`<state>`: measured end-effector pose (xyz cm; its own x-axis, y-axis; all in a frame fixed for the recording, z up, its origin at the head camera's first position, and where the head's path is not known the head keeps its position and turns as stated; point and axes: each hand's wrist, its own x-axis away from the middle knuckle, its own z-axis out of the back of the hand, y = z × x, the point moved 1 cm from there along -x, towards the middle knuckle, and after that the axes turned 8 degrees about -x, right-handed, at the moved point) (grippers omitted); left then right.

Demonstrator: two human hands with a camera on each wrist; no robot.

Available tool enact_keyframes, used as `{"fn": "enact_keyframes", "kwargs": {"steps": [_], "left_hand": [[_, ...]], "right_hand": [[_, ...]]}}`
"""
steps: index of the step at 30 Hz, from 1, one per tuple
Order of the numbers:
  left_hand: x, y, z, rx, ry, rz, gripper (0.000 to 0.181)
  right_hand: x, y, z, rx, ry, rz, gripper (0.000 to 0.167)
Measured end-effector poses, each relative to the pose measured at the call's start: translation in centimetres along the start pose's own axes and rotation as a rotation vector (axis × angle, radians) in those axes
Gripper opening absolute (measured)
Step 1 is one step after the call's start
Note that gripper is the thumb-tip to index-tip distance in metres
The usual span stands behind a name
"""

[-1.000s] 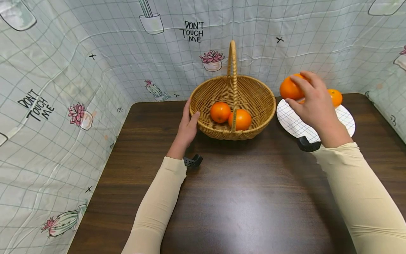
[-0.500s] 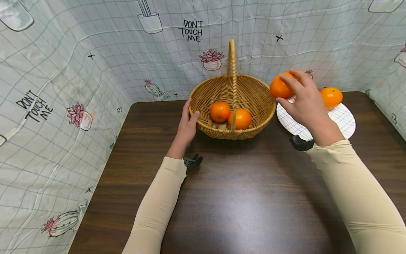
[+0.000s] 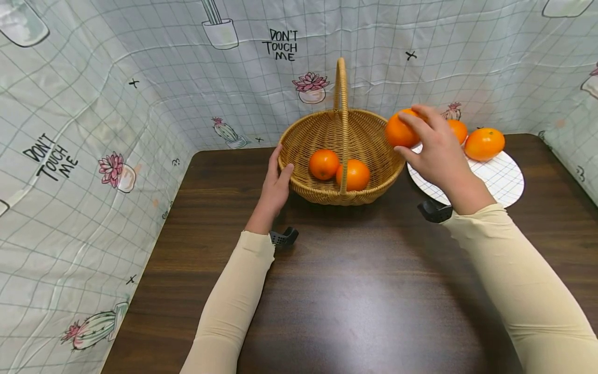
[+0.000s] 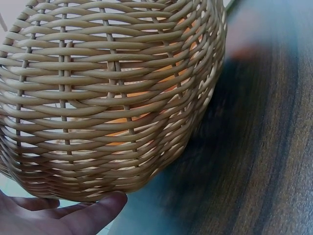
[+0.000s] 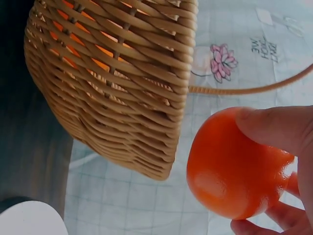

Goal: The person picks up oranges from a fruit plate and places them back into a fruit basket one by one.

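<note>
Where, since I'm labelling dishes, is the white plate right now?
In the head view, the white plate lies on the right, beside the wicker basket, with two orange fruits visible on it and the right hand partly in front.

Basket (image 3: 322,197): woven wicker, ribbed wall, low sheen; handle (image 3: 341,85) of the same wicker. Fruit (image 5: 220,171): smooth, glossy skin with bright highlights. Plate (image 3: 502,179): smooth, white, printed with grid lines; material cannot be determined. Surface (image 3: 355,291): dark wood grain, smooth, semi-gloss with a diffuse reflection. Backdrop (image 3: 187,67): creased printed sheet, slight sheen. Sleeves (image 3: 224,306): matt, wrinkled cloth. Wrist bracket (image 3: 290,237): black, perforated, plastic in appearance.
</note>
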<state>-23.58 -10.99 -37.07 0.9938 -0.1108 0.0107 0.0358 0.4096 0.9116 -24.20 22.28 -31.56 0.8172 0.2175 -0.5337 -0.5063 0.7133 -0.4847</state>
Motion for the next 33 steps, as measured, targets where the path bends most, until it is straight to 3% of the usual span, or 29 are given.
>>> {"fn": "enact_keyframes", "kwargs": {"steps": [4, 8, 21, 23, 28, 33], "left_hand": [[-1.0, -1.7, -0.2, 0.011, 0.004, -0.004, 0.06], [-1.2, -2.3, -0.4, 0.012, 0.014, -0.017, 0.059], [-1.3, -2.3, -0.7, 0.01, 0.031, -0.034, 0.058], [-0.8, -1.5, -0.5, 0.005, 0.022, -0.032, 0.059], [-0.7, -1.1, -0.2, 0.01, 0.004, -0.018, 0.06], [-1.2, -2.2, -0.5, 0.01, 0.016, -0.022, 0.058]], "right_hand": [[0.0, -0.2, -0.4, -0.01, -0.01, 0.004, 0.06], [0.0, -0.4, -0.9, -0.028, -0.014, 0.019, 0.059], [0.3, 0.1, -2.0, -0.03, -0.026, 0.059, 0.059], [0.3, 0.2, -2.0, -0.03, -0.026, 0.062, 0.058], [0.3, 0.1, -1.9, -0.026, -0.018, 0.075, 0.056], [0.3, 0.0, -1.8, -0.026, -0.019, 0.056, 0.054]]}}
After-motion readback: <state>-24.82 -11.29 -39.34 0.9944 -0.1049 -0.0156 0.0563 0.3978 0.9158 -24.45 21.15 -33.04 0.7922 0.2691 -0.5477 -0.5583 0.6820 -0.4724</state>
